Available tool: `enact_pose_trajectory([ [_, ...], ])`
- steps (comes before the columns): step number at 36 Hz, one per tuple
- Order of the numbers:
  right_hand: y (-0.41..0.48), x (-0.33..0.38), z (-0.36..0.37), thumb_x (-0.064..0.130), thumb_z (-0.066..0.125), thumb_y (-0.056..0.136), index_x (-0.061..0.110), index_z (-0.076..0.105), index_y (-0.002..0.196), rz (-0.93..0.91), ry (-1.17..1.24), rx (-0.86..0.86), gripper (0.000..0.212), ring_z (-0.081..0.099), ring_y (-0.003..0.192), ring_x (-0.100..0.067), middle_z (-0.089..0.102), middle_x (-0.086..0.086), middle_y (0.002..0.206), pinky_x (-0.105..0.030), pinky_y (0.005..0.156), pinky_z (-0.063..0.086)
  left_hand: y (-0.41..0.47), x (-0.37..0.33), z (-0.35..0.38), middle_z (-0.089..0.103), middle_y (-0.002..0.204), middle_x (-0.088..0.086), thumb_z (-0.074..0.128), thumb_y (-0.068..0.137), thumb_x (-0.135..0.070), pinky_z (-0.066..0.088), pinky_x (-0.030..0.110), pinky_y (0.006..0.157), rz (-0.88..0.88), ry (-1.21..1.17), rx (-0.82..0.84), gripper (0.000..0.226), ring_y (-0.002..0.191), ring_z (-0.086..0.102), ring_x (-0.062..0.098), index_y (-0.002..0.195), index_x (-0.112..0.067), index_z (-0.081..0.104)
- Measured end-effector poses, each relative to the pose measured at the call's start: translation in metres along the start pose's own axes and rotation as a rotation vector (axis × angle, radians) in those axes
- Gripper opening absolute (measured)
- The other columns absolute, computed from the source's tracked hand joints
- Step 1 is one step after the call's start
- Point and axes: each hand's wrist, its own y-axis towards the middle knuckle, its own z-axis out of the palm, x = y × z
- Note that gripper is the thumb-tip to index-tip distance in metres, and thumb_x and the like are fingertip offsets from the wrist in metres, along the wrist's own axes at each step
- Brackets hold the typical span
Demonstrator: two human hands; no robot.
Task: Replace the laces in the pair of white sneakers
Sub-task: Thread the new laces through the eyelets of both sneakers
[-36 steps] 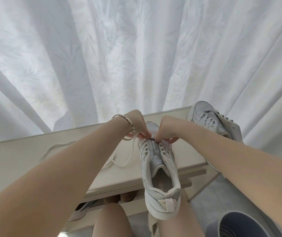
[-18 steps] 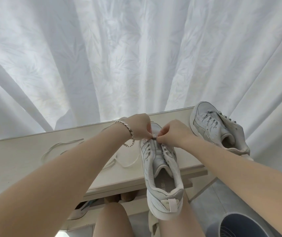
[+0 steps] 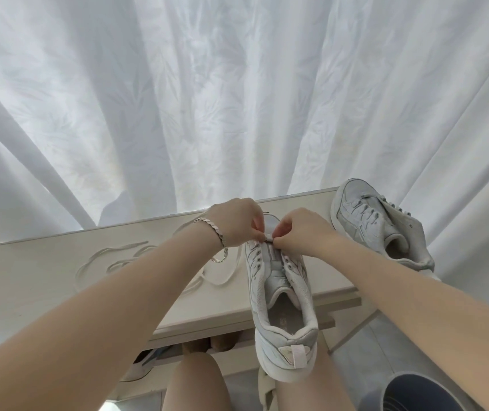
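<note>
The near sneaker (image 3: pixel 279 298) lies lengthwise across the near edge of the table (image 3: pixel 44 280). Its toe is on the tabletop and its heel hangs off the edge and rests on the person's right thigh (image 3: pixel 305 390). Both hands meet at its toe end. The left hand (image 3: pixel 237 223) and the right hand (image 3: pixel 299 232) each pinch the lace end (image 3: pixel 268 239) between thumb and forefinger, just above the lowest eyelets. The other fingers are curled in, and the two sets of fingertips almost touch. A bracelet (image 3: pixel 218 237) hangs at the left wrist.

Below that wrist a trailing lace (image 3: pixel 225 278) loops over the tabletop; whether it joins the pinched end cannot be told. Farther left a loose lace (image 3: pixel 112 259) lies in flat curls, well apart from the hands and short of the left edge.

The second sneaker (image 3: pixel 377 229) sits at the far right corner, laced, with its heel past the right edge. A narrow strip of tabletop shows between it and the right hand.

The far edge of the table runs against a white curtain (image 3: pixel 237 99). A dark round container (image 3: pixel 415 393) stands on the floor beside the right thigh, under the right forearm.
</note>
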Motion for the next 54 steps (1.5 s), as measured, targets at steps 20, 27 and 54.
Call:
enact_pose_trajectory([
  [20, 0.003, 0.007, 0.015, 0.031, 0.063, 0.072, 0.016, 0.065, 0.088, 0.01, -0.225, -0.215, 0.022, 0.061, 0.086, -0.023, 0.066, -0.001, 0.088, -0.026, 0.069, 0.046, -0.021, 0.007, 0.012, 0.059, 0.102, -0.007, 0.049, 0.096, -0.023, 0.032, 0.024, 0.077, 0.168, 0.277, -0.29, 0.014, 0.09, 0.056, 0.017, 0.097, -0.02, 0.063],
  [27, -0.004, -0.002, 0.009, 0.023, 0.06, 0.074, 0.026, 0.05, 0.064, -0.039, -0.15, -0.275, 0.014, 0.055, 0.081, -0.018, 0.058, 0.007, 0.075, -0.024, 0.063, 0.034, -0.042, 0.021, -0.004, 0.065, 0.065, -0.008, 0.074, 0.071, -0.015, 0.053, 0.029, 0.072, -0.24, -0.296, -0.214, 0.011, 0.07, 0.064, 0.012, 0.065, -0.019, 0.067],
  [54, 0.009, 0.001, 0.001, 0.016, 0.045, 0.097, 0.02, 0.057, 0.07, -0.12, 0.514, -0.294, 0.029, 0.049, 0.067, -0.008, 0.055, 0.009, 0.069, -0.016, 0.058, 0.035, -0.096, 0.042, -0.011, 0.065, 0.051, -0.006, 0.078, 0.073, -0.029, 0.04, 0.017, 0.054, -0.336, -0.528, -0.26, 0.013, 0.048, 0.055, -0.002, 0.062, -0.026, 0.073],
])
